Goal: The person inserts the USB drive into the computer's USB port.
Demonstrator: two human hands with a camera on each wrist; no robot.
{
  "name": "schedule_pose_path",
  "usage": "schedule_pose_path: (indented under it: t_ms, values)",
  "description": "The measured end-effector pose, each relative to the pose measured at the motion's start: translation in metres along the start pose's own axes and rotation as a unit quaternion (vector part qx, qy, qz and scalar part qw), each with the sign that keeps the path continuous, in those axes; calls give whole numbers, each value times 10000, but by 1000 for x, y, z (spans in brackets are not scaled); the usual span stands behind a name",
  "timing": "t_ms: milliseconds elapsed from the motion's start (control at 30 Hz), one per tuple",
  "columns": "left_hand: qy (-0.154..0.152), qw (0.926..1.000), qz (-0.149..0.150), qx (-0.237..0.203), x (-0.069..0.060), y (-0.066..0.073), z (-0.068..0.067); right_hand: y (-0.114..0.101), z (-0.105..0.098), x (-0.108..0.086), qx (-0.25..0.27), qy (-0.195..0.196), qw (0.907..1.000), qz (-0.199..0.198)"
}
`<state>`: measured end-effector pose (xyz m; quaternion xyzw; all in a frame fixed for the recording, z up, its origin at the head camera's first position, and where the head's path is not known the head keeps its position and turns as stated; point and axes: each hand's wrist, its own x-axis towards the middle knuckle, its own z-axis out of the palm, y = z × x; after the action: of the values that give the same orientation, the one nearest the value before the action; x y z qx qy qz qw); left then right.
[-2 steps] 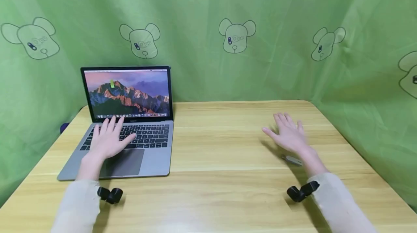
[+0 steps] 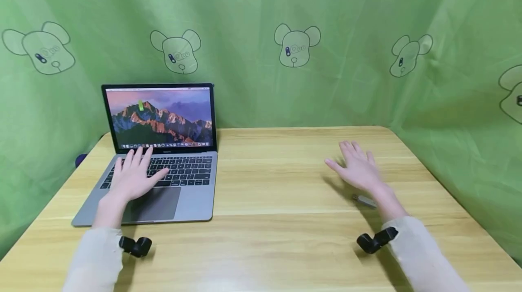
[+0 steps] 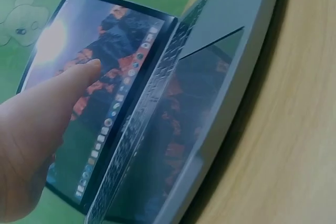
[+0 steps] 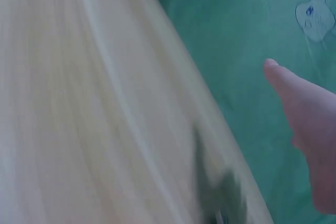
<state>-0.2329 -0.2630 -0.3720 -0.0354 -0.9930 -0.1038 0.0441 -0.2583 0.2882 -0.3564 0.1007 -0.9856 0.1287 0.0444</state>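
Note:
An open silver laptop (image 2: 195, 206) stands at the left of the table, its screen lit with a mountain picture. Over its keyboard my left hand (image 2: 132, 181) hovers with fingers spread. From the left wrist view, the thumb (image 3: 86, 72) points forward, apart from the keys, and nothing is held. My right hand (image 2: 359, 172) is raised above the right part of the table, palm down, fingers extended, casting a shadow. Beneath its wrist lies a small grey USB stick (image 2: 364, 201), partly covered by the arm. In the right wrist view the right thumb (image 4: 286, 80) shows against the curtain.
A wooden table (image 2: 269, 178) spans the front. Green curtain (image 2: 244, 92) with bear-head drawings hangs behind it and along both sides. Each sleeve carries a black wrist camera, one at the left (image 2: 135, 246) and one at the right (image 2: 376, 240).
Both hands have shifted slightly to the left. The laptop and the USB stick lie where they were.

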Motion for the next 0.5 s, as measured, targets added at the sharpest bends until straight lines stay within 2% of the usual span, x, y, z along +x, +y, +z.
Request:
schedule_pose_path:
  t_ms: [100, 200, 267, 400, 467, 500]
  values:
    - [27, 9990, 8, -439, -6, -8, -6, -18, 0, 5, 442, 59, 9989, -148]
    - [56, 9937, 42, -1118, -14, -19, -14, -38, 2, 10, 936, 101, 9952, -269]
    - [-32, 9857, -11, -1684, -20, -26, -20, -53, 4, 14, 1271, 83, 9913, -326]
    - [-220, 9603, -337, -2762, -33, -41, -31, -81, 13, 18, 2036, -17, 9783, -389]
    - [-146, 9509, -538, -3045, -40, -49, -35, -96, 18, 20, 2376, -71, 9703, -447]
    - [-86, 9492, -641, -3080, -43, -54, -37, -104, 20, 20, 2540, -94, 9659, -491]
